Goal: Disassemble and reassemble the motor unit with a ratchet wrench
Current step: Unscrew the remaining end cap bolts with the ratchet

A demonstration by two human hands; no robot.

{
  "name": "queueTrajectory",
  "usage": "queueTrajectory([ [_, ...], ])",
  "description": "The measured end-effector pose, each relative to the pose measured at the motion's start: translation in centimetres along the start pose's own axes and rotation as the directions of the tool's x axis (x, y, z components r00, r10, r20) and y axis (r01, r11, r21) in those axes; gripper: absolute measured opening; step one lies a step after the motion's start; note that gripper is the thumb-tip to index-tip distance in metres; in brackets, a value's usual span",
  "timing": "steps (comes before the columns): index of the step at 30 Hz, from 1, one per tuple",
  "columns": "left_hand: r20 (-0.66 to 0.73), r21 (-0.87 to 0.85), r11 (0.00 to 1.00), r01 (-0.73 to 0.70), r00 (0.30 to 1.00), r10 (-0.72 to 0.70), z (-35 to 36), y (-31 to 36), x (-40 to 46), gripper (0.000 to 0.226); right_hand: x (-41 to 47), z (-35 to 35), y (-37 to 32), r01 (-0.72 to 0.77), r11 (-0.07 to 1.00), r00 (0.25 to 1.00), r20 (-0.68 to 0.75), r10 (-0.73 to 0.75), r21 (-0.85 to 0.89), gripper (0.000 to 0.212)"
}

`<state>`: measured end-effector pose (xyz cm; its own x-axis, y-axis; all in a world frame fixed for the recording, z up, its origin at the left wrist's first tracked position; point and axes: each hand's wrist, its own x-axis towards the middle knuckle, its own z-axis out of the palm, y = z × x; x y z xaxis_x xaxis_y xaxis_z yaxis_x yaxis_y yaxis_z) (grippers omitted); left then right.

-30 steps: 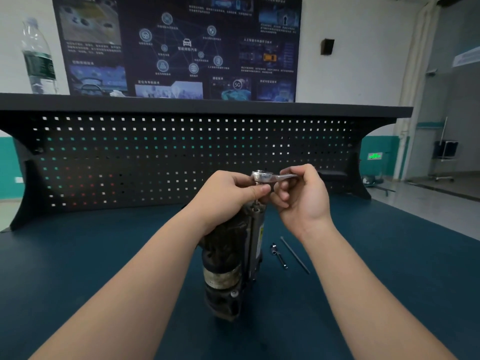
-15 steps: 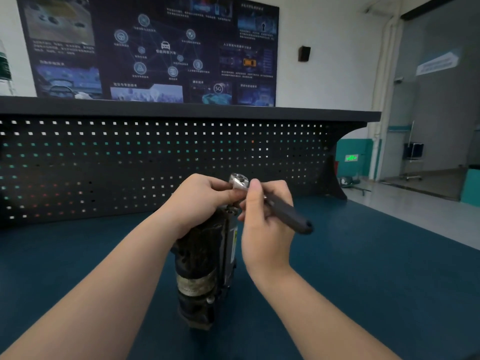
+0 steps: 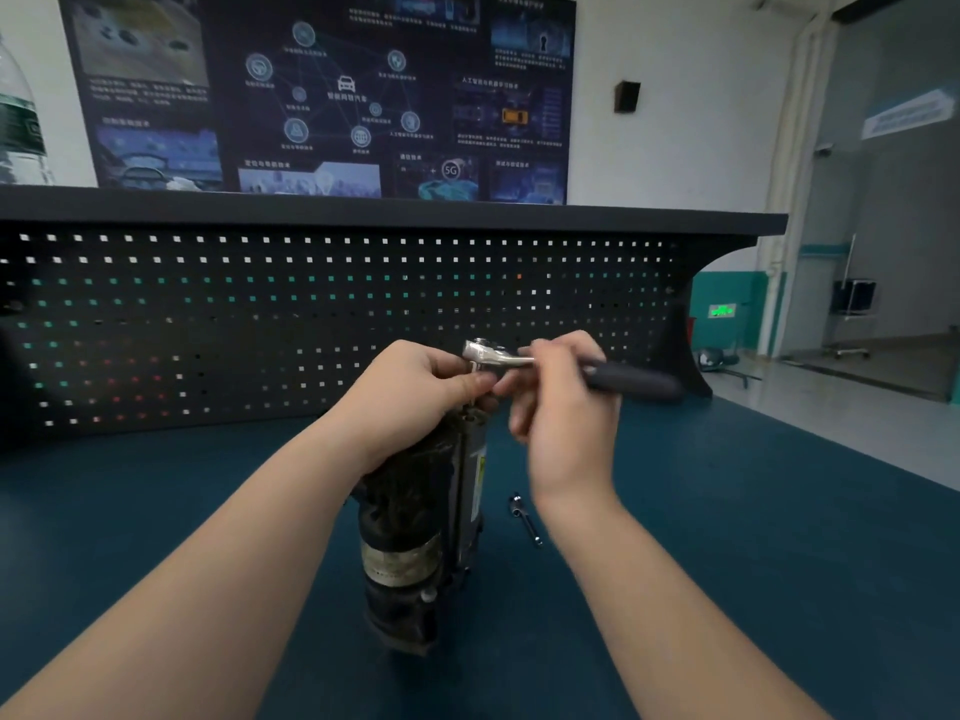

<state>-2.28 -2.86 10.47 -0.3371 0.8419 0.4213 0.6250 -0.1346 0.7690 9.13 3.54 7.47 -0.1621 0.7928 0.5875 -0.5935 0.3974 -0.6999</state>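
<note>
A dirty black motor unit (image 3: 415, 532) stands upright on the blue-green bench top (image 3: 727, 537). My left hand (image 3: 415, 392) grips its top end, fingers curled round the upper body just under the wrench head. The ratchet wrench (image 3: 623, 379) lies level over the top of the motor, its chrome head (image 3: 483, 351) above a fastener that my hands hide. My right hand (image 3: 566, 402) holds the wrench where the chrome neck meets the black handle, which points right. The right hand is blurred.
A small chrome socket piece (image 3: 525, 517) lies on the bench just right of the motor. A black pegboard back panel (image 3: 260, 324) with a shelf (image 3: 363, 213) rises behind. A water bottle (image 3: 18, 116) stands on the shelf at far left.
The wrench handle has swung from pointing right and toward me to pointing right and level. My left hand stays on the motor top. The camera view shifted left.
</note>
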Motion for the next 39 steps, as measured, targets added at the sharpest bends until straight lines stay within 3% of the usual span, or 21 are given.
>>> queueTrajectory([
  [2,0.02,-0.014,1.0,-0.007,1.0,0.007,0.0,0.0,0.1,0.014,-1.6,0.2,0.4,0.293,0.922,0.955,0.125,-0.269,-0.253,0.02],
  [4,0.051,-0.025,1.0,-0.018,0.999,0.02,-0.2,0.0,0.0,0.013,-1.1,0.0,0.1,0.254,0.94,0.963,0.144,-0.226,-0.228,0.019],
  [6,0.079,-0.043,0.999,-0.023,0.997,0.027,-0.4,-0.1,0.0,0.012,1.0,-0.4,-0.6,-0.061,0.998,0.993,0.099,0.059,0.022,0.018],
  [8,0.09,-0.074,0.997,-0.004,0.996,0.011,-0.6,0.0,-0.2,0.012,3.0,-0.9,-1.0,-0.474,0.832,0.88,0.174,0.442,0.287,0.018],
  [10,0.084,-0.092,0.996,0.012,0.996,-0.004,-0.5,0.2,-0.3,0.013,4.3,-1.3,-0.9,-0.657,0.664,0.753,0.28,0.595,0.357,0.02],
  [11,0.072,-0.084,0.996,0.018,0.997,-0.012,-0.3,0.2,-0.2,0.014,4.5,-1.3,-0.7,-0.67,0.647,0.742,0.296,0.602,0.364,0.021],
  [14,-0.014,-0.021,1.0,0.015,1.0,-0.015,0.1,0.0,0.1,0.015,3.3,-0.4,-0.5,-0.496,0.789,0.868,0.187,0.46,0.362,0.018],
  [16,-0.04,-0.003,1.0,0.006,0.999,-0.006,0.2,-0.1,0.3,0.014,1.2,0.1,0.0,-0.095,0.992,0.992,0.092,0.088,0.083,0.017],
  [18,-0.02,-0.008,1.0,-0.004,1.0,0.004,0.1,-0.1,0.3,0.015,-0.2,0.4,0.4,0.224,0.953,0.964,0.19,-0.186,-0.206,0.021],
  [19,-0.005,-0.018,1.0,-0.011,1.0,0.011,0.0,-0.1,0.2,0.016,-0.1,0.4,0.3,0.222,0.953,0.962,0.207,-0.179,-0.206,0.023],
  [20,0.011,-0.032,0.999,-0.018,1.0,0.018,-0.1,-0.1,0.2,0.015,0.5,0.2,0.0,0.133,0.983,0.978,0.175,-0.11,-0.124,0.024],
  [22,0.041,-0.076,0.997,-0.002,0.999,0.005,-0.3,-0.1,0.1,0.012,2.7,-0.5,-0.7,-0.218,0.968,0.97,0.137,0.201,0.125,0.026],
  [24,0.04,-0.113,0.993,0.02,0.999,-0.015,-0.4,0.0,0.0,0.012,4.2,-1.0,-0.9,-0.558,0.776,0.829,0.215,0.516,0.292,0.025],
  [26,0.005,-0.088,0.996,0.012,1.0,-0.012,-0.1,0.0,0.0,0.012,4.3,-0.8,-0.4,-0.613,0.698,0.787,0.21,0.58,0.369,0.024],
  [28,-0.026,-0.044,0.999,0.003,1.0,-0.004,0.1,-0.1,0.1,0.012,3.0,-0.2,0.1,-0.462,0.798,0.881,0.094,0.464,0.387,0.024],
  [30,-0.037,-0.045,0.999,-0.003,0.999,0.001,0.0,-0.2,0.3,0.011,0.8,0.1,0.3,-0.164,0.955,0.986,0.008,0.168,0.247,0.025],
  [32,-0.024,-0.055,0.998,-0.024,0.999,0.023,-0.3,-0.3,0.3,0.012,-0.8,0.3,0.2,0.089,0.996,0.992,0.087,-0.088,-0.008,0.024],
  [33,-0.015,-0.059,0.998,-0.033,0.999,0.033,-0.5,-0.4,0.2,0.013,-0.8,0.2,0.0,0.134,0.988,0.982,0.142,-0.123,-0.072,0.024],
  [35,0.017,-0.083,0.996,-0.034,0.999,0.035,-0.7,-0.4,0.2,0.01,0.7,-0.2,-0.9,0.034,0.998,0.985,0.172,-0.023,-0.061,0.025],
  [36,0.041,-0.086,0.996,-0.024,0.999,0.027,-0.8,-0.4,0.2,0.011,1.7,-0.5,-1.5,-0.12,0.993,0.977,0.179,0.118,0.002,0.024],
  [39,0.072,-0.072,0.997,0.014,0.997,-0.009,-1.0,-0.4,0.2,0.012,4.2,-1.4,-2.1,-0.615,0.769,0.783,0.242,0.573,0.173,0.018],
])
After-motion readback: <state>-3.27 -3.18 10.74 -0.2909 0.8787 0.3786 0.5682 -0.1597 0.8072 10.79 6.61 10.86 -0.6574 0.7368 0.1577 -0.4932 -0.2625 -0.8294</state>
